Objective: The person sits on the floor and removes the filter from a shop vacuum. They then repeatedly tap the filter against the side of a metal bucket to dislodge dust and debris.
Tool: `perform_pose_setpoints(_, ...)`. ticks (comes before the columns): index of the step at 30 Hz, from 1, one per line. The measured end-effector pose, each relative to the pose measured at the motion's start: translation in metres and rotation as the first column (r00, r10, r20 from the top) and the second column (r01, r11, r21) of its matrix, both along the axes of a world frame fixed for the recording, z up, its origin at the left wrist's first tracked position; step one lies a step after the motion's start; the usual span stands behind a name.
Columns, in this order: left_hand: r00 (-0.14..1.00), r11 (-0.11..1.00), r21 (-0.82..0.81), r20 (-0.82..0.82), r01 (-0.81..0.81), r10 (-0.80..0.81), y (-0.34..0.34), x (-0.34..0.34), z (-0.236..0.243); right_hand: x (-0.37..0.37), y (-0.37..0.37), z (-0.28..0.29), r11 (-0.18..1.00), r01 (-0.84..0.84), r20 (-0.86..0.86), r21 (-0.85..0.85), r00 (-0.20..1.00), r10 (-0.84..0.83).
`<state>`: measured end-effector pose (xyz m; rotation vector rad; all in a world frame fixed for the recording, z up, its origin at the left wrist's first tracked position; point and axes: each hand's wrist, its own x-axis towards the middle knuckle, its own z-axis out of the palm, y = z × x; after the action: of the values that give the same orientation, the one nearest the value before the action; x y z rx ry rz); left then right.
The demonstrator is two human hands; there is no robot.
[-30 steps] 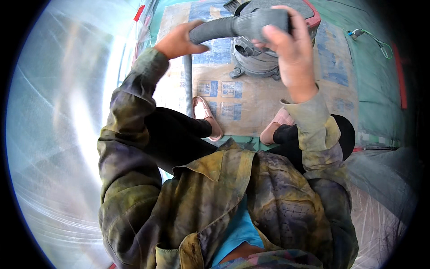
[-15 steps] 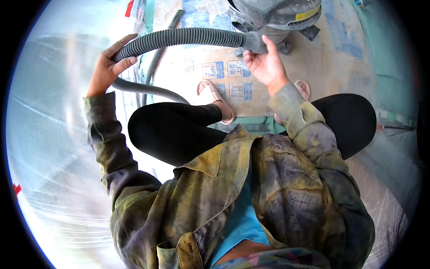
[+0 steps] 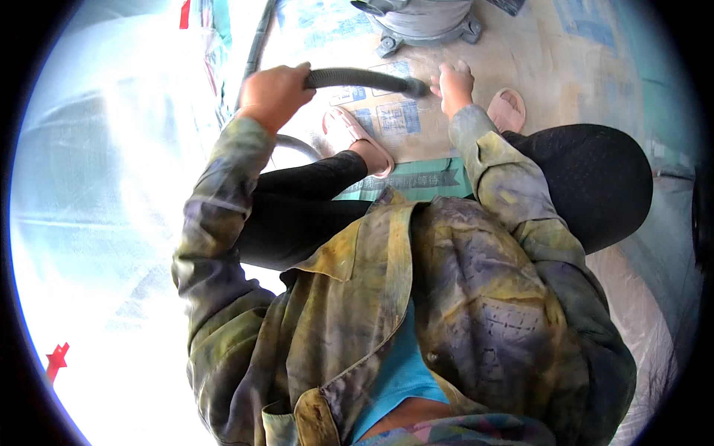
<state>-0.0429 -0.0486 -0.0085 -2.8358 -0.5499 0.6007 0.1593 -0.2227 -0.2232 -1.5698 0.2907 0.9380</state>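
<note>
Left hand (image 3: 277, 95) grips hose (image 3: 353, 77), front-left of vacuum (image 3: 424, 24), closer to it than half a second ago. Hose tip (image 3: 417, 88) now sits clear of vacuum, no longer overlapping it. Right hand (image 3: 454, 86) is half-open beside tip, in front of vacuum; contact unclear. Count: two hands, one held hose, two slippers (image 3: 344, 126), one vacuum.

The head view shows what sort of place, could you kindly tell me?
Probably an indoor space masked off for renovation, though I can't be certain: translucent sheeting at the left, cardboard laid underfoot, and a ridged hose in the left hand.
</note>
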Motion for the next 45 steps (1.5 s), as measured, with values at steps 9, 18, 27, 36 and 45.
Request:
perform_pose_setpoints(9,0.989,1.000,-0.021,0.148,0.002,0.001,-0.009,0.021,0.085,0.013,0.005,-0.051,1.000,0.021,0.339,-0.007,0.941,-0.018)
perform_pose_setpoints(18,0.993,0.999,-0.036,0.117,0.001,0.003,-0.012,0.016,0.041,0.013,0.007,-0.069,0.999,-0.012,0.355,0.049,0.935,-0.006)
perform_pose_setpoints(27,0.991,0.987,0.131,0.110,-0.093,0.078,0.008,0.020,0.038,0.004,0.011,-0.012,0.972,-0.034,0.117,0.234,0.993,0.007)
perform_pose_setpoints(36,0.842,0.809,0.258,0.284,-0.528,0.458,0.044,-0.041,0.063,-0.024,0.013,-0.021,0.943,-0.286,0.158,0.172,0.953,0.260)
perform_pose_setpoints(45,0.897,0.897,-0.104,-0.166,-0.429,0.409,0.045,-0.103,-0.009,-0.035,0.008,-0.005,0.923,-0.328,0.086,0.200,0.944,0.317)
